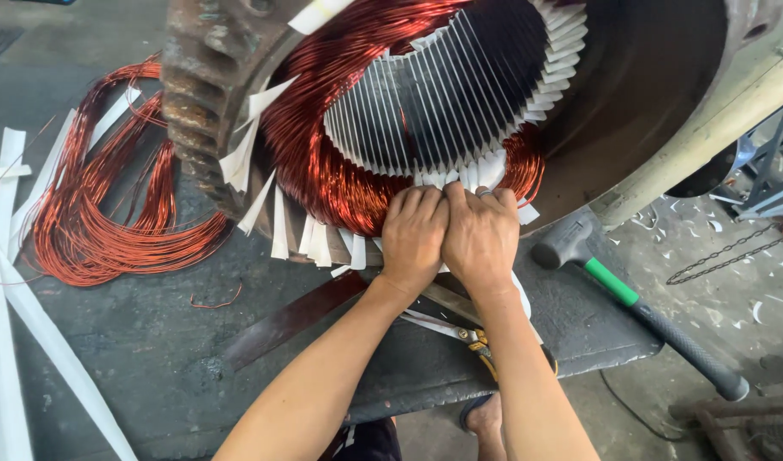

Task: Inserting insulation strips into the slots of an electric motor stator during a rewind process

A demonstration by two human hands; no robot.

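Two hands side by side in the head view, thumbs touching, both pressed onto the lower edge of the coil (323, 171) where it bulges out of the stator (460, 94). Left hand (413, 235) is curled, knuckles up, fingertips dug into the copper and the white paper strips (315, 239) sticking out below it. Right hand (481, 235) is likewise curled, pushing at the same spot; a ring shows on one finger. Whether either hand actually pinches wire or only presses on it, I cannot tell; the fingertips are hidden.

The coil sits inside the rusty housing (195, 102), which lies on its side on the dark table (152, 341).

Handling, as a judgement: the wire bundle looks springy and stiff in bulk, single strands soft and easy to kink, enamel easy to scratch. Best held by the whole bundle near the slot mouths, not by loose strands. The paper is thin and tears easily. The housing looks very heavy.

Also there: loose wire hank (110, 213) at left, mallet (639, 307) at right, scissors (460, 333) under the forearms, long white strips (7, 341) at far left.
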